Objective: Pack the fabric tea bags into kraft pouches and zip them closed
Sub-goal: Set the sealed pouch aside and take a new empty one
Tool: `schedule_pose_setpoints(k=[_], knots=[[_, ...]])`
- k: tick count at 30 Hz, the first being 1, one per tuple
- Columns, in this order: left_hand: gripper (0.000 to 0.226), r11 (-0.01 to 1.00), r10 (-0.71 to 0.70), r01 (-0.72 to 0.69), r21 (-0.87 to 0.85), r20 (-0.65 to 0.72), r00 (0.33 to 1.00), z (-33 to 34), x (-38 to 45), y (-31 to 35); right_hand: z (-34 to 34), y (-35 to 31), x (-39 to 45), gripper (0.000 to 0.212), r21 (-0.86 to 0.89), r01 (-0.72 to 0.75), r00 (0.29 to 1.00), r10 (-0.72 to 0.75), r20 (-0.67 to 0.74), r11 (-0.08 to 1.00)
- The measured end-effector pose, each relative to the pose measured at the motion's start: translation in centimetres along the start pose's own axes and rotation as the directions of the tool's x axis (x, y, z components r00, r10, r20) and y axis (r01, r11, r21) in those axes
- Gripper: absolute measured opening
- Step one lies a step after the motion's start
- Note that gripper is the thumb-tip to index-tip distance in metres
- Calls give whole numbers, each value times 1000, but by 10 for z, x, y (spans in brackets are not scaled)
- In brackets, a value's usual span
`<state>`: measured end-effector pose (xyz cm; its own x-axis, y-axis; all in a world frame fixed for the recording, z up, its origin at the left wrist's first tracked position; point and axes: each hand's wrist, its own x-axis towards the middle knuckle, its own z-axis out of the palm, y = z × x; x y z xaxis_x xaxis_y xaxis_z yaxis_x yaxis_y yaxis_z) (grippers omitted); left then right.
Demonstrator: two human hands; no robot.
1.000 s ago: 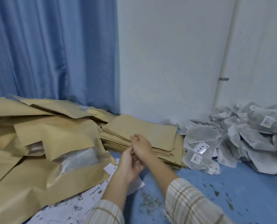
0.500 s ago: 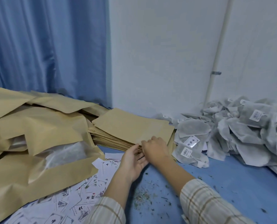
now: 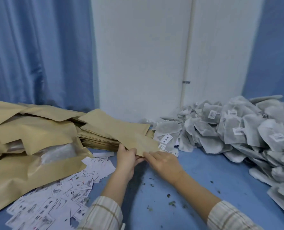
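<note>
Here a single kraft pouch (image 3: 138, 140) sits pulled partway off the top of the stack of kraft pouches (image 3: 108, 130), its near corner held just above the blue bench (image 3: 204, 171). That corner is hidden between the two hands, so the pouch's mouth cannot be made out. The left hand (image 3: 127, 159) pinches the pouch's near edge, thumb on top and fingers curled under. The right hand (image 3: 163, 162) lies beside it with fairly straight fingers touching the same corner; whether any finger grips beneath is hidden. Right of the stack, touching it, spreads the heap of fabric tea bags (image 3: 229, 130), cut off at the frame's right edge, their small labels too blurred to read. On the left lie large filled kraft bags (image 3: 30, 146), also cut off. Printed paper cards (image 3: 68, 196) scatter in front of them, and loose tea crumbs (image 3: 171, 204) dot the bench near the plaid sleeves (image 3: 104, 213).
</note>
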<state>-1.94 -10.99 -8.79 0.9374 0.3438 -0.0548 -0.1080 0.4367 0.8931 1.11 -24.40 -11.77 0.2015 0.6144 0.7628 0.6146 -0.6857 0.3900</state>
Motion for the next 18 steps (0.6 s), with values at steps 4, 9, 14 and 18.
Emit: schedule_pose_setpoints(k=[4, 9, 14, 18], knots=[[36, 831, 351, -280, 481, -63, 934, 11, -23, 0, -34, -6, 0, 11, 206, -156, 988, 150, 44, 966], [78, 281, 582, -504, 817, 273, 766, 2, -51, 5, -81, -3, 14, 36, 643, -753, 558, 651, 515, 137], [85, -22, 559, -580, 814, 491, 668, -31, -59, -13, -110, 27, -3, 48, 630, -241, 315, 555, 770, -738], [79, -249, 339, -417, 874, 482, 808, -50, -63, -32, -102, 26, -44, 47, 539, -262, 133, 523, 842, -801]])
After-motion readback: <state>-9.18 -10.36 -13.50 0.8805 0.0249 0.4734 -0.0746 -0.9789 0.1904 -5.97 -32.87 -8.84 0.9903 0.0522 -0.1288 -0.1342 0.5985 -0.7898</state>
